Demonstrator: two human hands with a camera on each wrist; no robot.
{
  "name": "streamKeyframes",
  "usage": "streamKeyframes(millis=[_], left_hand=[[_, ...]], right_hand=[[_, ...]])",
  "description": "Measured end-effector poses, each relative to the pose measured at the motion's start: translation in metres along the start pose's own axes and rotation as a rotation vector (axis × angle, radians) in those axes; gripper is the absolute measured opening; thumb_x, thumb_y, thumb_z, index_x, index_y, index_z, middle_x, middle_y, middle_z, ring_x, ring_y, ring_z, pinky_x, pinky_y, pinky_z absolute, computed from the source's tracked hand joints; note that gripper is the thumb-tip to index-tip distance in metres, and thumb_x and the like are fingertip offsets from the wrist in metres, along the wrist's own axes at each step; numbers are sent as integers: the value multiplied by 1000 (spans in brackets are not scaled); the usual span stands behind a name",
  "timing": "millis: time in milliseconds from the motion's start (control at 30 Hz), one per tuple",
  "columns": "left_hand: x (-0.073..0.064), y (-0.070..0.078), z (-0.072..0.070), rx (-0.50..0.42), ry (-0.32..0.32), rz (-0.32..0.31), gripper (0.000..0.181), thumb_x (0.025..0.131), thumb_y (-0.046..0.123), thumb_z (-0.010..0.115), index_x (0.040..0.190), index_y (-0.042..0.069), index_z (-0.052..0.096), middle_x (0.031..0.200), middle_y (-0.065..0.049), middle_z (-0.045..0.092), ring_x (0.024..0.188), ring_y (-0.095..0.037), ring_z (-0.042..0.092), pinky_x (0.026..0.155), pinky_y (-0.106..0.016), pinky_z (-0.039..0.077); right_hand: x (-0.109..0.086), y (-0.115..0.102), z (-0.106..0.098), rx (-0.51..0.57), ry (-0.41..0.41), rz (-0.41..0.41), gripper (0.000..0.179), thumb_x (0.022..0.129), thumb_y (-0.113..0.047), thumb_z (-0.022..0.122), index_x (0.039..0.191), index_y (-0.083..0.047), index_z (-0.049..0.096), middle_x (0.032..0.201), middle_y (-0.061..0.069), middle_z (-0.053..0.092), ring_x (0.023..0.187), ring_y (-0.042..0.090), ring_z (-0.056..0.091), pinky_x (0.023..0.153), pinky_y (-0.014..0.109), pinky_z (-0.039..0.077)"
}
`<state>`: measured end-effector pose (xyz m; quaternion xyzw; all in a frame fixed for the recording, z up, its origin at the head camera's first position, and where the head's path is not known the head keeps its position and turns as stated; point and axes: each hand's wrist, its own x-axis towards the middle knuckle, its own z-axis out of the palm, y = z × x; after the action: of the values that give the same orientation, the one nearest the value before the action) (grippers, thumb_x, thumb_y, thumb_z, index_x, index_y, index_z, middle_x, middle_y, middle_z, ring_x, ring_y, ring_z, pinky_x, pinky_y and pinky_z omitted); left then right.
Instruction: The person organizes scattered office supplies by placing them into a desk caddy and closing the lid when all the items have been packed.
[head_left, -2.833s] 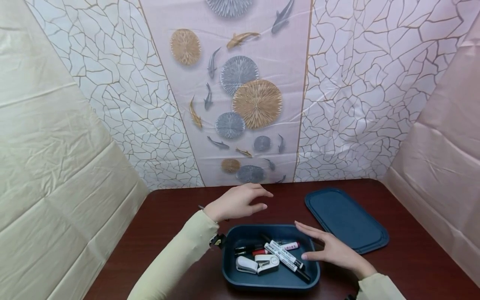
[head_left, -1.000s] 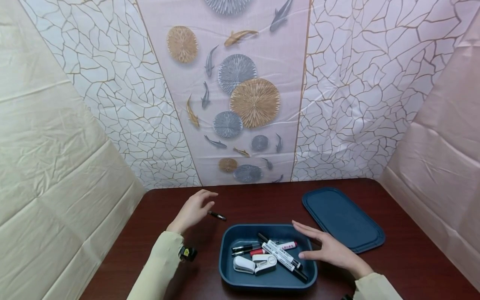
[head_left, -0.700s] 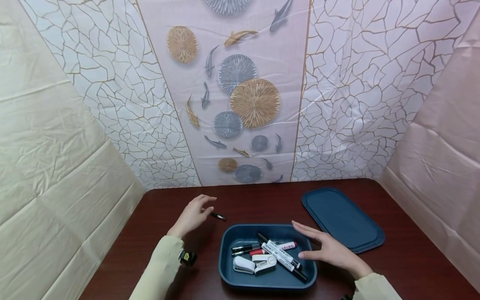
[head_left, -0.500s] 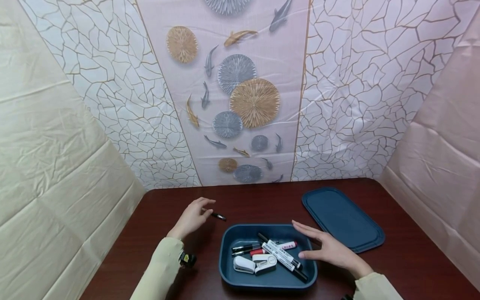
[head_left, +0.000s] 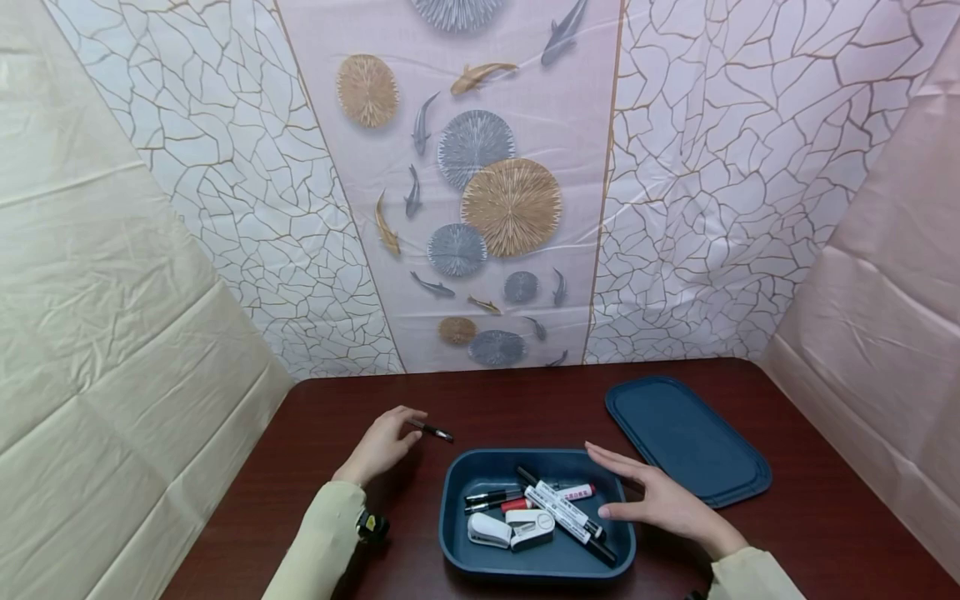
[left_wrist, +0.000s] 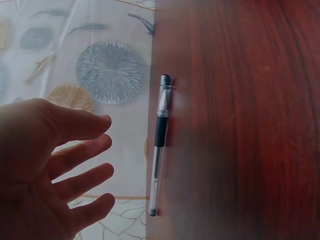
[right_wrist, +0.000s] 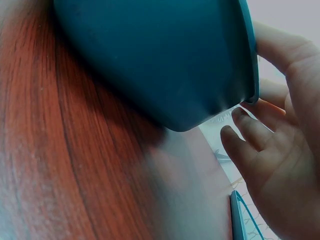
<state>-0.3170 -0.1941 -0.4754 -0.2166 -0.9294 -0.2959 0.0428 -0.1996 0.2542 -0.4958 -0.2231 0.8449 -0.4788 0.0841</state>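
Leftward and lower since the earlier frame, the left hand (head_left: 380, 446) lies just beside the slim clear-plastic pen with black grip (left_wrist: 161, 132), lower centre of the head view, fingers parted, holding nothing. The pen looks light, stiff, apt to roll; pinching its mid-barrel should suit. Nothing covers it. Nearby, right of it, sits the blue rectangular plastic box (head_left: 537, 573), the right hand (head_left: 667, 498) relaxed, grasping nothing, at its right rim.
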Motion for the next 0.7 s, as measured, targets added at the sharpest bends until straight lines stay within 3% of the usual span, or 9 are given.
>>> streamKeyframes(millis=[300,700], left_hand=[[0,-8,6,35,-30,28,30,97,6,66,127,6,68,126,-10,64,127,-35,54,105,-54,42],[-4,-11,8,59,-91,34,31,95,1,66,126,4,68,129,-14,63,125,-35,55,103,-54,44]], right_hand=[[0,0,-1,-11,4,-2,79,90,-29,78,157,-29,37,164,9,29,145,43,26,103,62,40],[0,0,1,-29,9,7,81,90,-31,78,158,-19,36,163,7,30,144,42,27,103,60,42]])
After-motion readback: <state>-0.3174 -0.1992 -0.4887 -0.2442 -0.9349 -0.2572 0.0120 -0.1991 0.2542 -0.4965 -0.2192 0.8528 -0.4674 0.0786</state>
